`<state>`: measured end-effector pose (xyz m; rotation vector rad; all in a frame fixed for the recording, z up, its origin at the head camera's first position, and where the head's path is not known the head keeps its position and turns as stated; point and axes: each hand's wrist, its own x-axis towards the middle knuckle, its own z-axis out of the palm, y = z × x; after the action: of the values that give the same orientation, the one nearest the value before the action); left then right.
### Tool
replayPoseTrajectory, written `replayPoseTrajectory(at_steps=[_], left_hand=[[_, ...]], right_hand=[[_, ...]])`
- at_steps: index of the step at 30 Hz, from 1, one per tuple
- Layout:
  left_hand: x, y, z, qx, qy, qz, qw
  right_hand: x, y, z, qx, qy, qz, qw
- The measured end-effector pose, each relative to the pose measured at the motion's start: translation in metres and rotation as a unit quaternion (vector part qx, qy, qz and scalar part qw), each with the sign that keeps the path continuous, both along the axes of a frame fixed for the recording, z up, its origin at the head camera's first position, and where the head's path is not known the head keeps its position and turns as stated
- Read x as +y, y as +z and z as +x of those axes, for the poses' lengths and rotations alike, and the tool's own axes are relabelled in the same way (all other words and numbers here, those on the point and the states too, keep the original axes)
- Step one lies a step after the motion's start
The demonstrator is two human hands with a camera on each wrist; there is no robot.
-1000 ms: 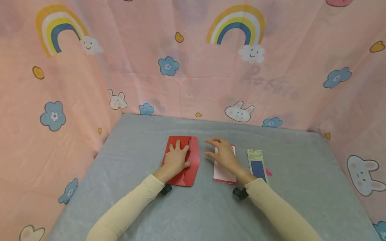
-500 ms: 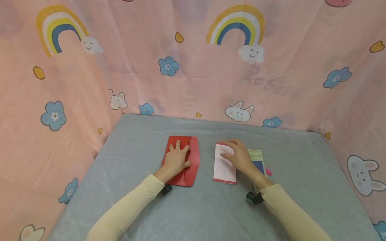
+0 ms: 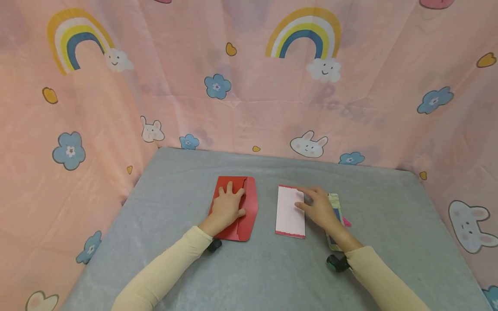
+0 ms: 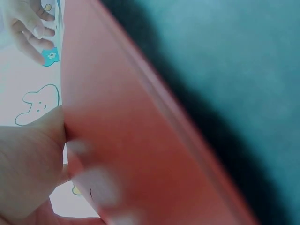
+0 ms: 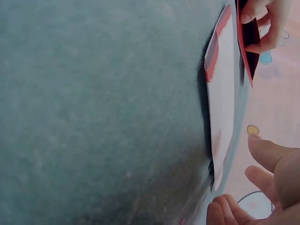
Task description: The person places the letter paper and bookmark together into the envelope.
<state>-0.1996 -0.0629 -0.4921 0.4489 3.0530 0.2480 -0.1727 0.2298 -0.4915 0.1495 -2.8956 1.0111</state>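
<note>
A red envelope [image 3: 249, 211] lies with its flap out to the right. My left hand [image 3: 226, 205] rests on it with fingers spread; the left wrist view has the envelope's red paper [image 4: 122, 117] filling its middle. To the right is a folded white sheet with red edges [image 3: 289, 214]. Over that sheet's right edge is my right hand [image 3: 320, 209], thumb and fingers apart and nothing between them. The green and blue bookmark-like card [image 3: 334, 201] is partly hidden beneath my right hand and wrist.
A pink tassel [image 3: 346, 221] sticks out beside the card's right side. All of it lies on a grey cloth-covered table [image 3: 256, 276]. A pink printed curtain [image 3: 249, 112] closes off the back and both sides.
My right hand has moved right, from over the white sheet to its right edge, and now covers more of the green and blue card. The left hand stays on the envelope.
</note>
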Motion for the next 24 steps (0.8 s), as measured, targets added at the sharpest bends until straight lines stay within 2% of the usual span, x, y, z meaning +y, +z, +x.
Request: replayPoseTrajectory(at_steps=[13, 24], left_hand=[[-0.0013, 0.0014, 0.0017, -0.001, 0.000, 0.009, 1.0000], [-0.0009, -0.0016, 0.0016, 0.015, -0.001, 0.016, 0.9997]], right_hand=[[-0.0021, -0.0037, 0.0031, -0.032, 0.012, 0.028, 0.999], [-0.0042, -0.0054, 0.0019, -0.028, 0.020, 0.052, 0.998]])
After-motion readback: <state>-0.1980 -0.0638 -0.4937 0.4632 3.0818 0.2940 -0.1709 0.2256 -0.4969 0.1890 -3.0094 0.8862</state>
